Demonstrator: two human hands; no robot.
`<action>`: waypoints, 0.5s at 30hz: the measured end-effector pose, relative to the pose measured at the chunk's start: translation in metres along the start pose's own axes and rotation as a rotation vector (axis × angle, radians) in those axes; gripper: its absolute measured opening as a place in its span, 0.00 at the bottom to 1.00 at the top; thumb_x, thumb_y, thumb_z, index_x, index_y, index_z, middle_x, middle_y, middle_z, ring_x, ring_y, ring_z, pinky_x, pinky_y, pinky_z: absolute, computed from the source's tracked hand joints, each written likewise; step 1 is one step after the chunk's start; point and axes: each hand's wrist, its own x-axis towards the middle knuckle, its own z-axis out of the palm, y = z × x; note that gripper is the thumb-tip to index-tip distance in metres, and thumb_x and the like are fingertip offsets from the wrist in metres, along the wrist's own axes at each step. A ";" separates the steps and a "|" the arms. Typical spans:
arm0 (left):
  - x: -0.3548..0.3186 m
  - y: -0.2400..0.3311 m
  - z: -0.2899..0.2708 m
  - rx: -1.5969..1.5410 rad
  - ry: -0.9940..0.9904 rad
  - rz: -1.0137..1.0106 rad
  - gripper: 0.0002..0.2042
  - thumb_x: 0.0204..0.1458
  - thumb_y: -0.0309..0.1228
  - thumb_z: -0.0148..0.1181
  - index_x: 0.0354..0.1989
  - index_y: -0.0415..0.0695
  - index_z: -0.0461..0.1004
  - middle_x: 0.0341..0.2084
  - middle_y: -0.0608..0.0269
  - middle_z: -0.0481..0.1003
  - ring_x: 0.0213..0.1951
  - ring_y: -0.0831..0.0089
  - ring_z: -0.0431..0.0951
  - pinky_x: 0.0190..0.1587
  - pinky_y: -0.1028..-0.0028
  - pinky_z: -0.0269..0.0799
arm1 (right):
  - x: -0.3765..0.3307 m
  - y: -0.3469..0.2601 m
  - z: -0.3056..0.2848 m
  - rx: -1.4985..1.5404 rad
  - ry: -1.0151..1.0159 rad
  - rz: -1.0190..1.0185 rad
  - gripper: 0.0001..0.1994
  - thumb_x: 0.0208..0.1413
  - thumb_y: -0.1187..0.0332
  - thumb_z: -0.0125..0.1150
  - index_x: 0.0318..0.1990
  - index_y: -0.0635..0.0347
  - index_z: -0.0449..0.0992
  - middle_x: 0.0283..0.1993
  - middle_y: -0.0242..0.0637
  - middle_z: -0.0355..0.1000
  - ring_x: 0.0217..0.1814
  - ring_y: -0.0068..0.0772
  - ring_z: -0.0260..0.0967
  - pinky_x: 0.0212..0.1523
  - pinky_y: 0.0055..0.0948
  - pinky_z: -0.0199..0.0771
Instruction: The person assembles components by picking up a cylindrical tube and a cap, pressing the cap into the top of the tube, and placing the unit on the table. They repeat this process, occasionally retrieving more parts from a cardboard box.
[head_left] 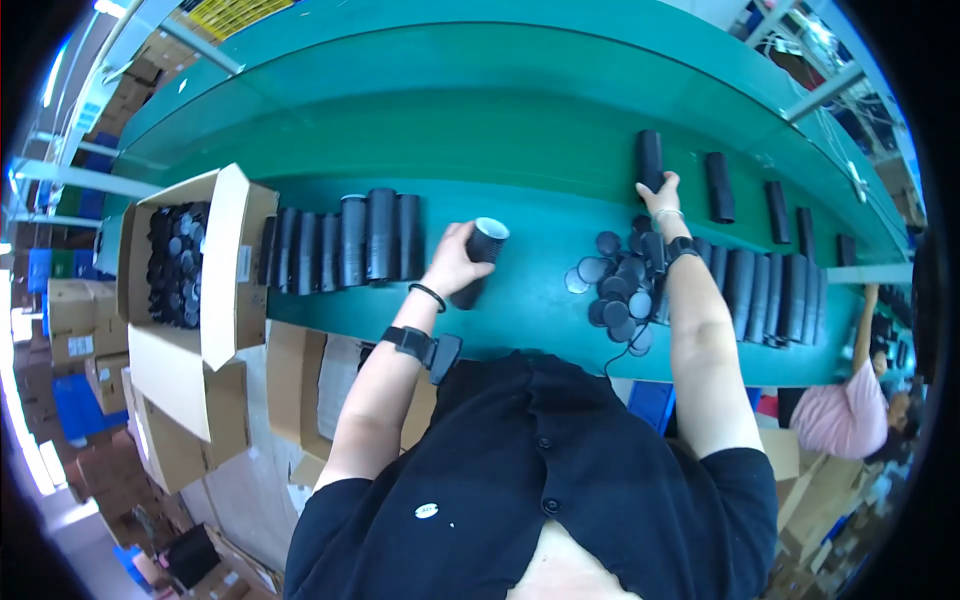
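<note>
My left hand [457,262] is wrapped round a black ribbed tube [488,240]; its open, pale-rimmed end tilts up. Farther out on the right, my right hand [661,194] grips the near end of another black tube [650,152], which points away from me over the darker green strip. Below that hand, a loose pile of black round caps [618,290] is spread on the green table [540,310]. To the left of my left hand stands a row of black tubes [381,235] side by side. A second row of tubes [765,295] lies to the right of my right forearm.
An open cardboard box [232,270] full of black caps stands at the table's left end. Separate tubes [719,188] lie along the darker green strip [480,130] at the far right. More cartons [300,385] sit below the table. A person in pink [843,415] is at the right.
</note>
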 end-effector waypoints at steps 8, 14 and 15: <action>-0.019 0.015 0.028 -0.308 0.040 -0.009 0.37 0.34 0.31 0.74 0.56 0.41 0.62 0.51 0.50 0.67 0.52 0.56 0.71 0.53 0.62 0.70 | -0.066 -0.099 -0.002 0.070 -0.274 -0.634 0.20 0.47 0.68 0.67 0.49 0.54 0.71 0.47 0.41 0.66 0.48 0.40 0.67 0.47 0.37 0.72; -0.031 0.040 0.030 -0.329 0.105 0.143 0.29 0.38 0.31 0.72 0.50 0.42 0.66 0.53 0.52 0.66 0.50 0.57 0.74 0.49 0.62 0.73 | -0.206 -0.149 -0.001 0.253 -0.806 -0.865 0.16 0.42 0.74 0.70 0.40 0.57 0.75 0.43 0.36 0.60 0.47 0.34 0.62 0.44 0.29 0.69; -0.033 0.040 0.028 -0.330 0.093 0.141 0.29 0.38 0.31 0.72 0.50 0.42 0.66 0.53 0.52 0.66 0.50 0.57 0.74 0.49 0.62 0.73 | -0.209 -0.146 0.002 0.254 -0.803 -0.854 0.16 0.42 0.74 0.70 0.40 0.57 0.75 0.43 0.36 0.60 0.47 0.34 0.62 0.44 0.29 0.69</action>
